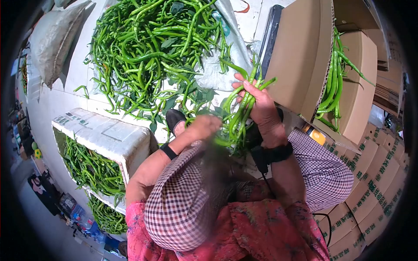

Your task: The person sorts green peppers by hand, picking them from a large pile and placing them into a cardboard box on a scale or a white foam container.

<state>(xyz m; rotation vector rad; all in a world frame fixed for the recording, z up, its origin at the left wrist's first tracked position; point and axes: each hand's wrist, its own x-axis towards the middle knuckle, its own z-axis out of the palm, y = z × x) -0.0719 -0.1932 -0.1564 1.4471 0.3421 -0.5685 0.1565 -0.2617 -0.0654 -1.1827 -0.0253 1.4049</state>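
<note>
A bunch of long green chili peppers (240,114) is gripped in my right hand (262,106), the thumb pressed over the upper ends. The peppers hang down between my knees. Just left of the bunch is my left hand (204,127), smeared by motion, so its fingers cannot be made out. Ahead of both hands a large heap of green chili peppers (148,48) spreads over the floor and a white sack (217,71), with leaves mixed in near my shoe (174,119).
On the right stands an open cardboard box (300,56) with long peppers (334,82) inside. At left, a white foam box (102,130) on its side holds more peppers (93,167). A full sack (56,41) lies farther left. Flattened printed cartons (374,191) cover the lower right.
</note>
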